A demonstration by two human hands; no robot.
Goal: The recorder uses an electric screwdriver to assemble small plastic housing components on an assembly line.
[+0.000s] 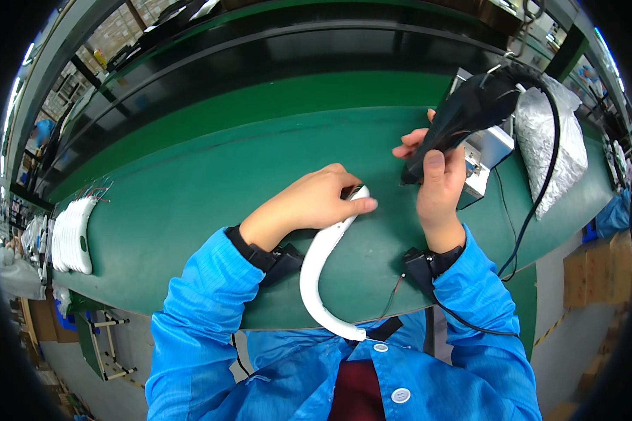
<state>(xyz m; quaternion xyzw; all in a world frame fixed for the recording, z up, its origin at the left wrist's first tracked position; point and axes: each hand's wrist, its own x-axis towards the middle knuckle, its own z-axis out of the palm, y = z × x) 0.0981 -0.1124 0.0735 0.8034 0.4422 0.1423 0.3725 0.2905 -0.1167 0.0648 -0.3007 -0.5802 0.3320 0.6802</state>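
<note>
My left hand (317, 198) is closed on the upper end of a white curved plastic housing (314, 270), with its thumb pressed across the end. The housing's lower end reaches past the table edge to my jacket, where a thin red and black wire (392, 297) shows. My right hand (439, 184) grips a black electric screwdriver (463, 112). Its narrow tip points down and left, apart from the housing. Behind that hand stands a metal box-like device (476, 168), partly hidden by the hand and tool.
A row of white curved housings (72, 235) with thin wires lies at the green table's (189, 182) left end. A silver bag (551, 144) stands at the right. The screwdriver's black cable (556, 140) loops down beside it. Cardboard boxes (597, 270) sit beyond the right edge.
</note>
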